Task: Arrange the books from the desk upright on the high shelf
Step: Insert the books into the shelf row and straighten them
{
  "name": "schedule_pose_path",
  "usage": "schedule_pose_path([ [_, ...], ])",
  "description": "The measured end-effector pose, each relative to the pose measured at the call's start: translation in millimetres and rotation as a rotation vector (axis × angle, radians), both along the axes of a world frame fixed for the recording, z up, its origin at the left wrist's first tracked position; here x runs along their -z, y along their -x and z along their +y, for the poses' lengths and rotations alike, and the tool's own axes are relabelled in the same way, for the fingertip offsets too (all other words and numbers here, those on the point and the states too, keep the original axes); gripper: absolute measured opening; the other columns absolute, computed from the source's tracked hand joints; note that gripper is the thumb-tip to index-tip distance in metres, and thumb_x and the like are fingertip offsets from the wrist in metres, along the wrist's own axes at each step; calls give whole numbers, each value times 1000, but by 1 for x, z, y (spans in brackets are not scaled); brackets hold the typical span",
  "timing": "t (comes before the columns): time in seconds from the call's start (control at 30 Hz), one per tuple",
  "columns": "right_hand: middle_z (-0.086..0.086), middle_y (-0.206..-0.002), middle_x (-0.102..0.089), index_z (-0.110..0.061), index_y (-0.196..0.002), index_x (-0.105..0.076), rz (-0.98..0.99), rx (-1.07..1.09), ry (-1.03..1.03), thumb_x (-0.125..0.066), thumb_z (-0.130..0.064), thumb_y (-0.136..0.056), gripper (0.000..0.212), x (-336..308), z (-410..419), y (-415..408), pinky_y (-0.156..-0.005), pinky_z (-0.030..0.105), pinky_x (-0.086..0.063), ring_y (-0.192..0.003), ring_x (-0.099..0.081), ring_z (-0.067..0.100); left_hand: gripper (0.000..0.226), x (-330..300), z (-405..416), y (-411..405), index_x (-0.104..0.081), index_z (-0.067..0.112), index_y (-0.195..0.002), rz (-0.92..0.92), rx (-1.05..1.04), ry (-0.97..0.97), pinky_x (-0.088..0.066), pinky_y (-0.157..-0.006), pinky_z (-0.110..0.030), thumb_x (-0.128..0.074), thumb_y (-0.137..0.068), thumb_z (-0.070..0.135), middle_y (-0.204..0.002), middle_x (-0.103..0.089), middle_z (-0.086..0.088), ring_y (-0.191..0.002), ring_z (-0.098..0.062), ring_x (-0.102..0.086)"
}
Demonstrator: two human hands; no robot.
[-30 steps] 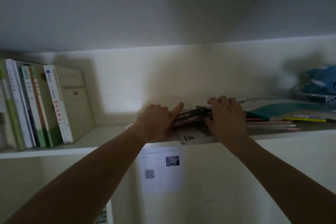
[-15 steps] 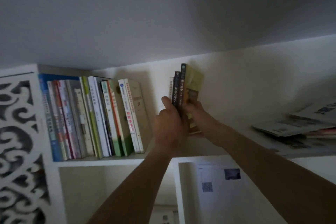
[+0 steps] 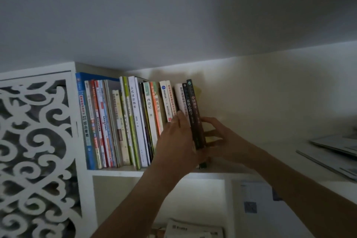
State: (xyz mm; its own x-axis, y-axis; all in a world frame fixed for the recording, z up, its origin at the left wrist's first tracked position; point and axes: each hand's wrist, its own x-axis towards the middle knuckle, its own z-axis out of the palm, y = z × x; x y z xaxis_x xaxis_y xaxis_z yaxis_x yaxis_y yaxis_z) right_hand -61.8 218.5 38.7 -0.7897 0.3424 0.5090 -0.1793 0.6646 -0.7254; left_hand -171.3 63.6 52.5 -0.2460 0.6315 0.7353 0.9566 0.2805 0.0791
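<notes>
White fretwork panel point(image 3: 36, 150), cut in scroll patterns, fills the left edge of the frame. Beside it, at centre left, the high shelf point(image 3: 119, 172) carries a row of upright books point(image 3: 123, 123) that starts with a blue spine against the shelf's side wall and runs rightward, spines outward.

At the right end of the row, near the frame centre, stands a small group of books point(image 3: 193, 110): a pale spine, then two dark spines, with a yellow-green cover showing behind them. The group is upright and just beside the row; whether it touches the neighbouring book cannot be told.

Left hand point(image 3: 176, 139) lies against the left side of this group, fingers straight and together, pointing upward, its thumb in front of the dark spines. Right hand point(image 3: 222, 139) reaches in from the lower right of the frame and holds the right side of the group, its fingers curled against the outer cover. The books are thus held between the two hands.

Lower centre, in the compartment under the shelf, a printed booklet point(image 3: 195, 229) lies flat. Far right, at mid height, a stack of flat books point(image 3: 334, 152) rests on the same shelf level, well apart from the hands.
</notes>
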Motion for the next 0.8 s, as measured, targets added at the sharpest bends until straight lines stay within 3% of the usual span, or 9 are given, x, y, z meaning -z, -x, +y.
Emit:
schedule_pose_path([
  [0.07, -14, -127, -64, -54, -142, -40, -82, 37, -91, -97, -34, -64, 99, 8, 6, -6, -97, 38, -58, -117, -62, 3, 113, 2, -14, 6, -14, 16, -159, 121, -64, -35, -35, -118, -38, -77, -78, 63, -158, -31, -4, -145, -22, -35],
  [0.13, -19, -131, -61, -58, -144, -37, -116, 47, -147, -97, -42, -60, 104, 14, 10, -10, -99, 39, -56, -122, -60, 3, 119, 10, -19, 16, -3, 14, -163, 220, -67, -72, -23, -122, -39, -65, -79, 71, -166, -19, -8, -152, -24, -23],
  [0.23, -24, -137, -57, -58, -145, -38, -135, 17, -203, -94, -44, -63, 100, 14, 12, -9, -101, 40, -55, -126, -57, 5, 123, 24, -13, 28, 2, 10, -164, 295, 1, -90, -9, -125, -45, -58, -79, 75, -172, -4, -15, -159, -29, -3],
  [0.4, -16, -131, -60, -63, -140, -35, -140, 64, -178, -95, -32, -66, 101, 15, 16, 3, -103, 36, -54, -122, -57, 3, 118, 25, -3, 48, -3, 9, -164, 392, -46, -36, -17, -128, -51, -62, -82, 71, -172, 6, -10, -160, -23, 6],
  [0.47, -7, -129, -60, -63, -141, -31, -166, 48, -116, -95, -24, -68, 104, 14, 14, 7, -103, 34, -53, -123, -57, 7, 118, 24, -2, 50, -3, 8, -164, 408, -64, -21, -14, -129, -50, -63, -83, 71, -172, 6, -10, -159, -24, 7],
  [0.57, -7, -126, -61, -58, -148, -23, -225, 34, -124, -93, -19, -71, 111, 7, 8, 10, -103, 35, -53, -123, -57, 11, 117, 25, -4, 48, -4, 7, -164, 391, -28, -30, -12, -129, -50, -66, -84, 66, -172, 4, -12, -159, -24, 7],
  [0.7, -7, -117, -62, -52, -152, -21, -244, 184, -210, -90, -32, -74, 106, 7, -3, 6, -93, 33, -56, -111, -63, 15, 100, 28, -4, 45, -2, 10, -164, 417, -42, -17, -10, -129, -52, -55, -93, 56, -171, 9, -17, -159, -30, 10],
  [0.8, 4, -126, -60, -41, -154, -25, -225, 331, -306, -83, -44, -80, 94, 16, -19, -4, -94, 37, -54, -110, -63, 20, 84, 33, -3, 43, -5, 8, -164, 440, -97, -32, -15, -127, -55, -38, -102, 53, -170, 7, -20, -159, -33, 7],
])
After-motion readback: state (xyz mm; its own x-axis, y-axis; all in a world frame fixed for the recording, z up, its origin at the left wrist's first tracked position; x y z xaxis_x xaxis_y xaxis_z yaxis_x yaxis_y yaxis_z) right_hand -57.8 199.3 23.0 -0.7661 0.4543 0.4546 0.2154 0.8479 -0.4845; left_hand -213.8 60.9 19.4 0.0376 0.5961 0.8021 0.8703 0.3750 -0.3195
